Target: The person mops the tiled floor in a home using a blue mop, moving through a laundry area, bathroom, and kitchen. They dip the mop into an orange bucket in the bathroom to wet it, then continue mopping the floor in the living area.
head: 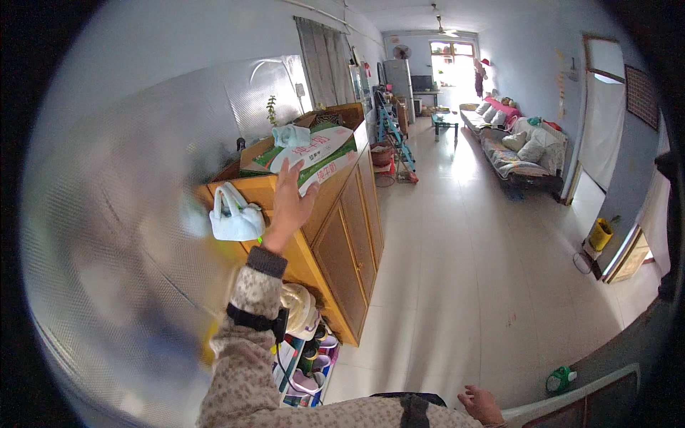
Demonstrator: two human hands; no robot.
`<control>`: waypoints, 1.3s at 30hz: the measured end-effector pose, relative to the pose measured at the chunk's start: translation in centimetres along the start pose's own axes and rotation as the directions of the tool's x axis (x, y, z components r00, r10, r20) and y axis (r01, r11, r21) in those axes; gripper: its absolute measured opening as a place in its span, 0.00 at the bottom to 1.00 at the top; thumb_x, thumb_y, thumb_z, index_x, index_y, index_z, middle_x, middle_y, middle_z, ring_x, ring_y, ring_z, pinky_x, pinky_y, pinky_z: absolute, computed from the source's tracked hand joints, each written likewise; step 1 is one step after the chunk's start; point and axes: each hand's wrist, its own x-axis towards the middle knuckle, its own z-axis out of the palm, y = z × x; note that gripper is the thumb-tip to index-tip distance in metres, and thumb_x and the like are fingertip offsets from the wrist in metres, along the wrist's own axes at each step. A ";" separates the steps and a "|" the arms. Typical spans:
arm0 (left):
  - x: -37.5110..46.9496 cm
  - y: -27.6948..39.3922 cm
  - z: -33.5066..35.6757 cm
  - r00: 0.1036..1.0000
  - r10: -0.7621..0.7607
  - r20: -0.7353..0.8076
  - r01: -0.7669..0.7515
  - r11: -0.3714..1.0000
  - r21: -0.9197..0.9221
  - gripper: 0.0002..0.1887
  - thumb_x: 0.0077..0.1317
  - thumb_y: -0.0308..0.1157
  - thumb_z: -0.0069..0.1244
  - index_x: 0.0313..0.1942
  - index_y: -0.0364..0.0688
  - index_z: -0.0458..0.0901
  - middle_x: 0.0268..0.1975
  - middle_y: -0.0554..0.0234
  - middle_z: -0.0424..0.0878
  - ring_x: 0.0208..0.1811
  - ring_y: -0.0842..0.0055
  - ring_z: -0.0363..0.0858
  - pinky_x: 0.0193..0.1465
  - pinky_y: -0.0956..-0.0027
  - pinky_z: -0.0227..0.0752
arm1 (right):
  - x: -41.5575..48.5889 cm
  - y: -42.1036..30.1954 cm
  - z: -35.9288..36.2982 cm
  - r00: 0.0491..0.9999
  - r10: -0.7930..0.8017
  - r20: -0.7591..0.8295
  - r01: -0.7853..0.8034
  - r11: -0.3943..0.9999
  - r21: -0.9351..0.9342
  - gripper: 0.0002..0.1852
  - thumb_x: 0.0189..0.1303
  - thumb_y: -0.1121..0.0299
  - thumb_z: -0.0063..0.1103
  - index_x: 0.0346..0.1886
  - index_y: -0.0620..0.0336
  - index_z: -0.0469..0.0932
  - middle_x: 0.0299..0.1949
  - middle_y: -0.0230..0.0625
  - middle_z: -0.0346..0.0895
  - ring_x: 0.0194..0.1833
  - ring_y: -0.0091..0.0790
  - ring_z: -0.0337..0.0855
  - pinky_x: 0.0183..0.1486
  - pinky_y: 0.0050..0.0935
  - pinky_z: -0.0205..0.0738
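My left hand (291, 200) reaches out with spread fingers, its fingertips at the edge of a green and white milk carton box (326, 155). The box lies on top of a tall wooden cabinet (342, 235), with a light blue cloth (291, 136) on it. From the cabinet's near side hangs a pale blue plush bag (235, 216), left of my wrist. At the bottom right, my right hand (480, 405) is low, with bent fingers and nothing visible in it. A green and white round object (561, 380) sits on a ledge to its right.
Below the cabinet's near side stands a rack with shoes (307, 382) and a cream-coloured bag (299, 310). A blue stepladder (395, 131) stands beyond the cabinet. A sofa (514, 144) lines the right wall, near a glass table (445, 120). A chair back (583, 398) is at lower right.
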 end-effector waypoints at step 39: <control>1.2 5.8 22.3 0.901 0.434 0.016 -0.255 0.559 -0.789 0.17 0.67 0.33 0.46 0.53 0.35 0.79 0.54 0.51 0.81 0.57 0.60 0.78 0.60 0.60 0.71 | 9.0 -16.4 -0.1 0.905 0.232 -0.358 -0.128 0.948 0.291 0.29 0.64 0.50 0.58 0.60 0.62 0.72 0.51 0.50 0.79 0.50 0.46 0.82 0.51 0.42 0.75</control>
